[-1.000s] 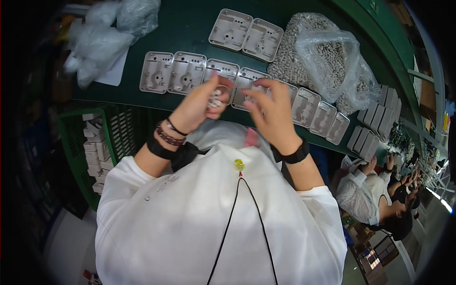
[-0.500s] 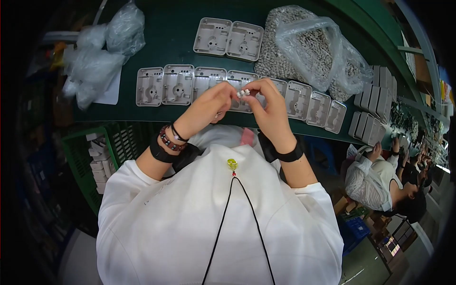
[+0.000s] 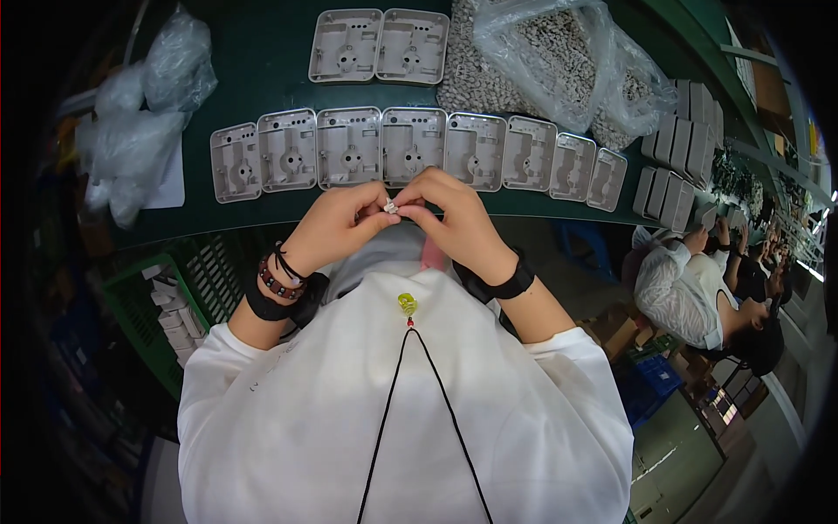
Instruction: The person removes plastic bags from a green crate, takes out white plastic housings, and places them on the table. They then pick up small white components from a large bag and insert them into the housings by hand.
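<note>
Closely pinched; white piece [image 3: 390, 207] between left grip [image 3: 336, 225] and right grip [image 3: 456, 218]

Head camera: wide fisheye, left one of a side-by-side pair, worn up high
Facing: down past the white shirt [image 3: 419, 437] to the green table [image 3: 262, 83]
Nearness: shirt close, table farther off

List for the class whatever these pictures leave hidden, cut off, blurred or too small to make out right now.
All in the head view:
- Small white part: full shape unclear; it is tiny and partly covered by the left hand and right hand.
- Inside of the left hand: hidden by its own curled fingers.
- Plastic bag: far end cut off by the top edge.
- Co-worker's hand: too small and blurred to tell what it touches.
</note>
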The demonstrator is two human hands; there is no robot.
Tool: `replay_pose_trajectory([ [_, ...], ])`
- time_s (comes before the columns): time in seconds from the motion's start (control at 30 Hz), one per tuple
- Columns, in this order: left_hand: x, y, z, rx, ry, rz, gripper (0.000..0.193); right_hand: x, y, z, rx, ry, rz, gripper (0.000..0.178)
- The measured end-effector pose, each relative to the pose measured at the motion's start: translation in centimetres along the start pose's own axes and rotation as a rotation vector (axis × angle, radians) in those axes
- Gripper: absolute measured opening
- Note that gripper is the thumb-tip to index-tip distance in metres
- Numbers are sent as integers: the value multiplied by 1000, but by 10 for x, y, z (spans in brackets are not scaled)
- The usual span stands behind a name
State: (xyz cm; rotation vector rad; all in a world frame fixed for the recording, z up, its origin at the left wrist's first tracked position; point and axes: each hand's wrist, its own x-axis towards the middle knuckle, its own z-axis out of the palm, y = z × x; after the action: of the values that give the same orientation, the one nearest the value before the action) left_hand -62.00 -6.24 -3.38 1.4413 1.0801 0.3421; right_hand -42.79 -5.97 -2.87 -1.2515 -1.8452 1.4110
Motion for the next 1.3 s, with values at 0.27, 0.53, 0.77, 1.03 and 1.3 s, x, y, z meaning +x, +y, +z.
replay_pose_trajectory([
  [0.27, -2, -5, -2, -26, 16, -34, 13, 19, 6, 0, 76, -153, 24, 9],
  [0.53, -19, -40, -16, -484, 367, -152, 24, 78, 68, -28, -746, 57, -216, 7],
  [0.77, -36, -53, -41, -801, 505, -229, 31, 103, 105, -17, -1144, -124, -497, 6],
  [1.03, -36, -54, -42, -844, 575, -196, 32, 111, 113, -16, -1192, -254, -554, 13],
  [1.3, -28, -55, -35, -1031, 509, -174, 22, 66, 93, -10, -866, 72, -272, 21],
])
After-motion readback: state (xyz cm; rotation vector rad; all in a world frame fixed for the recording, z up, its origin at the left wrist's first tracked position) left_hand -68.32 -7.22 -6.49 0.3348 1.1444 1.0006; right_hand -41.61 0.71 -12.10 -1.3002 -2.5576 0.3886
